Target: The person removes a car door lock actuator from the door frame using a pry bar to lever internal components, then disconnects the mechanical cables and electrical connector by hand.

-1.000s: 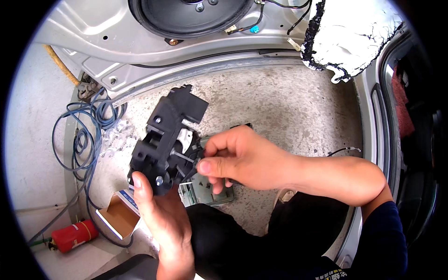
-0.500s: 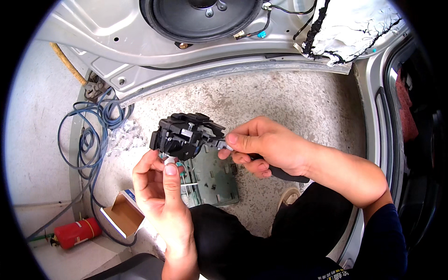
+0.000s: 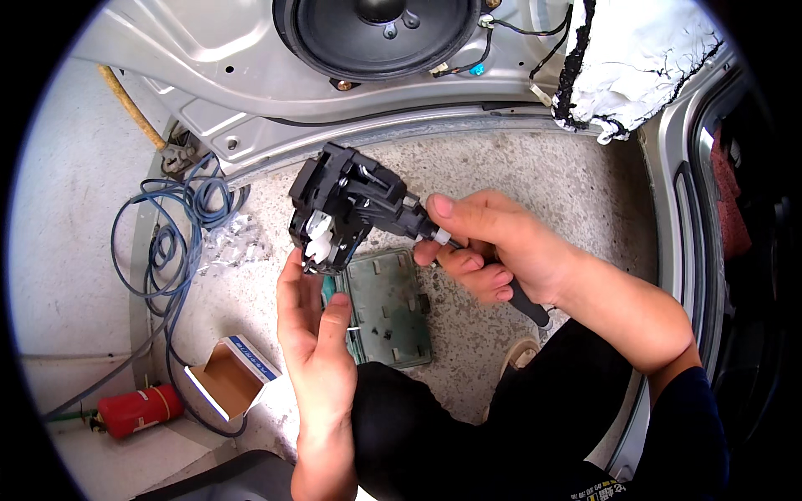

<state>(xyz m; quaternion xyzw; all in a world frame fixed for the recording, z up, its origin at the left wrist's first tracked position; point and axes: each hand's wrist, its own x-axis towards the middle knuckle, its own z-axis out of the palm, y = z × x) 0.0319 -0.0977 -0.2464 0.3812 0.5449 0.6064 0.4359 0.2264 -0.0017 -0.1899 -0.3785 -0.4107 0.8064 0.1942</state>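
Observation:
A black car door latch (image 3: pixel 351 196) with white plastic parts is tilted in the air, its narrower end toward the right. My right hand (image 3: pixel 493 250) pinches that end between thumb and fingers beside a small grey piece. Tucked under the same hand's curled fingers is a black-handled tool (image 3: pixel 528 307); its working end is hidden. Below the latch's left end, my left hand (image 3: pixel 317 334) is open, thumb apart from the fingers. Its fingertips reach up to the latch's lower edge, and whether they touch it I cannot tell.
A green tool case (image 3: pixel 388 309) lies on the floor beneath the latch. To the left are an open cardboard box (image 3: pixel 225 380), a red fire extinguisher (image 3: pixel 140 411) and a coiled blue hose (image 3: pixel 171 242). Ahead stands a grey car door panel (image 3: pixel 251 83) with a round speaker (image 3: pixel 380 37).
The latch has turned, its left end rising and its right end pointing down toward my right hand. My left thumb and fingers have come off the white part and spread.

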